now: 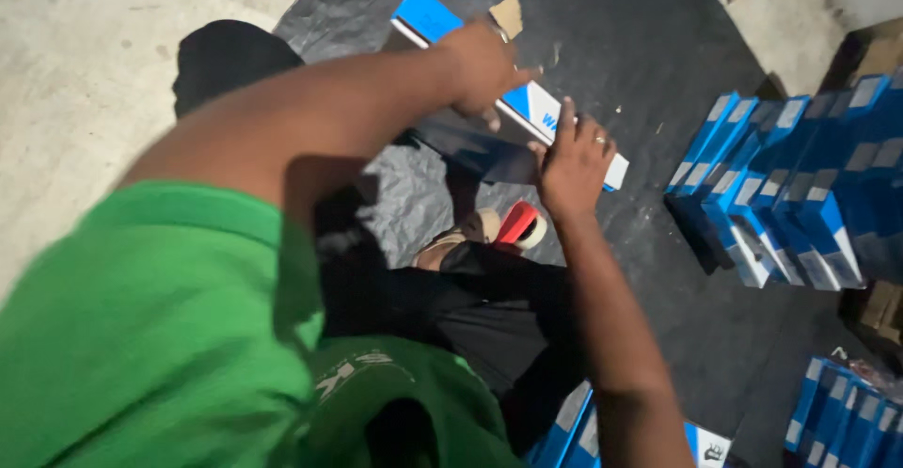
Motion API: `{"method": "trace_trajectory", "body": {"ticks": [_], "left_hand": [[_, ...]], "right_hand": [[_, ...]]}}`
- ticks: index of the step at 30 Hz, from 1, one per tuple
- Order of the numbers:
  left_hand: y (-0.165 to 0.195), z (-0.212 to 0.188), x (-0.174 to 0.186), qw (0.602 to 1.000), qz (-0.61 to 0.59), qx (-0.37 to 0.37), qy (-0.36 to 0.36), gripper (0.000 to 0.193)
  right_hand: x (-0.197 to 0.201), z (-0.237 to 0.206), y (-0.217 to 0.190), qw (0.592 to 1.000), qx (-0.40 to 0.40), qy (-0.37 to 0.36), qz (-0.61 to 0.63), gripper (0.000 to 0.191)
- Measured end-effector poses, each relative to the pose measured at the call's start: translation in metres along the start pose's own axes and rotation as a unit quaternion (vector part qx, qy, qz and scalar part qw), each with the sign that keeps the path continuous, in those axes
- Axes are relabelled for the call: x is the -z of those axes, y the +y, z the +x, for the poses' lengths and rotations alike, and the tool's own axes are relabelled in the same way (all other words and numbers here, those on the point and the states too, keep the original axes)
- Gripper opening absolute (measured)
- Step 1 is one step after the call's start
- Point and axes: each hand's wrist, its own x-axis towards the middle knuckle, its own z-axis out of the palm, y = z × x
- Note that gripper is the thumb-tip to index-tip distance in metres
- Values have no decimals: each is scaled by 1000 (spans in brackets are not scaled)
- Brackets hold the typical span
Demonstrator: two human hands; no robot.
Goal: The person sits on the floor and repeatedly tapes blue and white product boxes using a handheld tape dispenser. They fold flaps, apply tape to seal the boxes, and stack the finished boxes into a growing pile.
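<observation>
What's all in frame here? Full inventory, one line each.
Long blue-and-white cardboard box: one, held over the dark sheet, centre top.
Stacked blue-and-white boxes: many, leaning in a row, right.
More blue-and-white boxes: several, bottom right; a few more at bottom centre.
Black plastic floor sheet: one, under everything.
Brown cardboard scrap: one, top centre.
Pale concrete floor: left.
Red-and-tan sandal: one, centre.
Green shirt: bottom left.
Left hand: grip on top of the long box.
Right hand: ring on a finger, against the box's near side.
</observation>
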Motion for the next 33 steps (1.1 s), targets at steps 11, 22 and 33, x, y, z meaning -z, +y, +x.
{"method": "trace_trajectory", "body": {"ticks": [11,22,33], "left_hand": [[9,1,-10,982,14,-84,168,67],[31,53,1,987,-17,-111,111,85],[35,95,-27,982,-97,-65,149,58]], "right_hand": [[-2,-23,48,996,-71,-53,12,80],[-22,-28,67,1000,9,10,-4,76],[-86,-176,228,782,-441,80,433,60]]}}
